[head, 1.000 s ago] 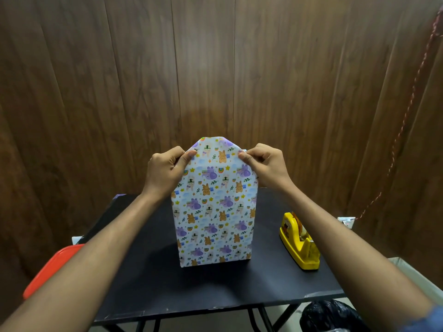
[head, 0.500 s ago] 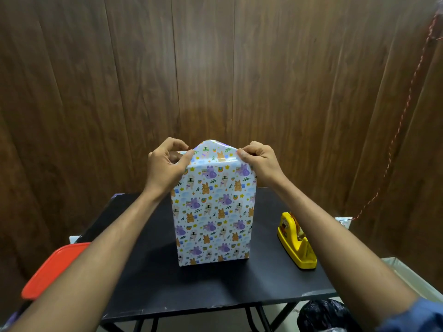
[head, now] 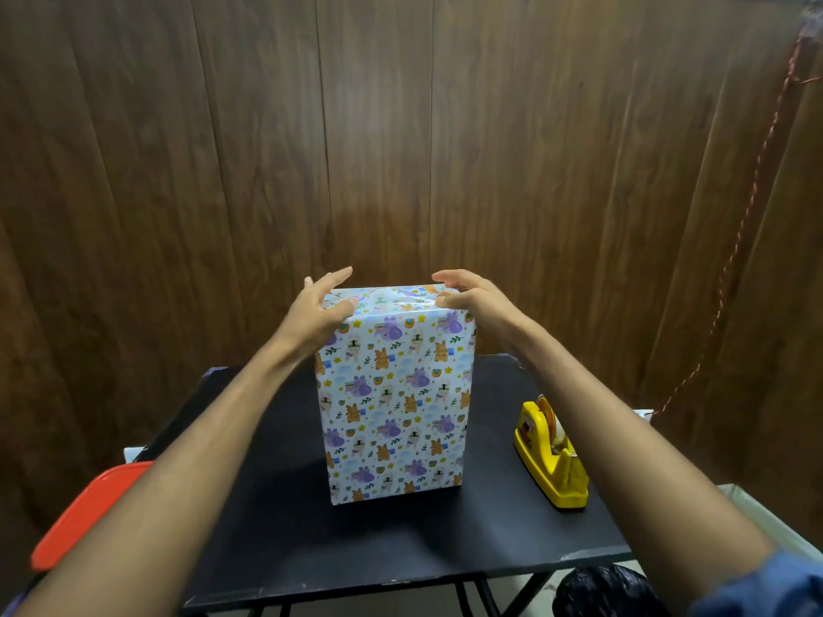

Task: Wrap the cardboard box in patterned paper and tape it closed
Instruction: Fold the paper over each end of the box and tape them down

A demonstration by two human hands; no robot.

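Note:
The box wrapped in animal-patterned paper (head: 394, 403) stands upright in the middle of the black table (head: 401, 541). Its top flap lies folded flat over the upper end. My left hand (head: 323, 307) rests on the top left corner with fingers stretched out over the top and the thumb along the front edge. My right hand (head: 467, 296) presses the top right corner the same way, fingers extended. Neither hand holds anything. A yellow tape dispenser (head: 552, 460) sits on the table to the right of the box, under my right forearm.
A red plastic lid (head: 84, 509) pokes out beyond the table's left edge. A black bag (head: 601, 590) lies on the floor at the bottom right. Wood panelling stands close behind the table, with a red cord (head: 735, 242) hanging on the right.
The peaked top flap that both hands pinched has gone down flat onto the box top. Both hands have released their pinch and spread their fingers over the top corners.

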